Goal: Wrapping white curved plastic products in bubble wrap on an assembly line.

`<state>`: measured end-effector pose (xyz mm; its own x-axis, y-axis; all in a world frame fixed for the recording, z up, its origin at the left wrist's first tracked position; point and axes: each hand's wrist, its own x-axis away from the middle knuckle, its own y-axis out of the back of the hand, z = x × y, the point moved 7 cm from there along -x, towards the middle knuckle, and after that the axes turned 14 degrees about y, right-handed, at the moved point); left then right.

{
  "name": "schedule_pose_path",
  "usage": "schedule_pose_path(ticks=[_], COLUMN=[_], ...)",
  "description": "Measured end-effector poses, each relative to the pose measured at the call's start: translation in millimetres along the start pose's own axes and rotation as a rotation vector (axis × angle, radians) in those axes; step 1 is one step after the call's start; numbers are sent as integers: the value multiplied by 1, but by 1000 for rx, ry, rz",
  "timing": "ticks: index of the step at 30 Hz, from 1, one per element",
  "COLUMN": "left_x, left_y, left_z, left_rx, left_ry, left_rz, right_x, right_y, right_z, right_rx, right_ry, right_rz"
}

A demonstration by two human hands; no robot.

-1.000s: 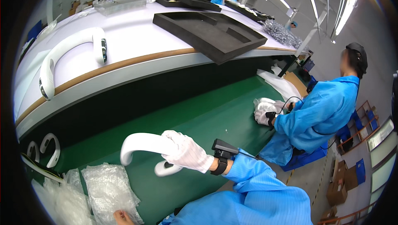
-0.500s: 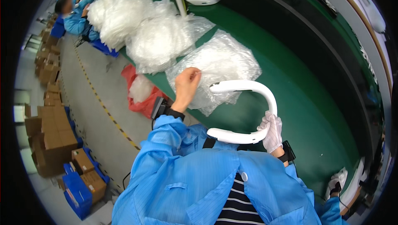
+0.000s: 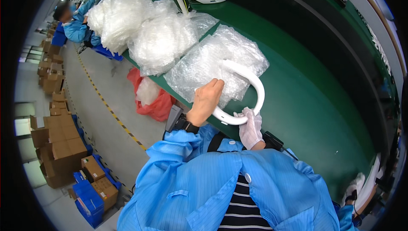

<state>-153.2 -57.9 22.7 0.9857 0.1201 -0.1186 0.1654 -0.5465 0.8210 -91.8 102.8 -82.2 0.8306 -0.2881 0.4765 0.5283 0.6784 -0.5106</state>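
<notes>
Right hand [image 3: 250, 128], gloved, grips white band [image 3: 255, 87] at its end; bare left hand [image 3: 205, 101], fingers curled, rests on bubble wrap [image 3: 199, 67].

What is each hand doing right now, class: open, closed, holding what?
Left hand: bare, fingers curled on the bubble-wrap bags; whether it grips one cannot be told.
Right hand: gloved, closed on the end of the white U-shaped piece.

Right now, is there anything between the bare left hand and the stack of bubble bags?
Nothing visible. The left hand already rests on the bubble bags, while the gloved right hand holds the white curved neckband beside it.
</notes>
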Motion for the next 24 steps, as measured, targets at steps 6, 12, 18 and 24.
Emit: schedule_pose_path(ticks=[6,12,18,24], left_x=[1,26,15,49], left_y=[18,6,18,7], left_z=[10,4,-33,-51], left_rx=[130,-51,78,18], left_ry=[115,-48,-137,-254], left_rz=[-187,-97,-314,-160], right_x=[4,6,8,-7], right_y=[-15,0,-16,-8], right_z=[33,26,24,41], right_rx=[427,55,184,-95], right_ry=[15,22,50,104], right_rz=[310,178,317,148])
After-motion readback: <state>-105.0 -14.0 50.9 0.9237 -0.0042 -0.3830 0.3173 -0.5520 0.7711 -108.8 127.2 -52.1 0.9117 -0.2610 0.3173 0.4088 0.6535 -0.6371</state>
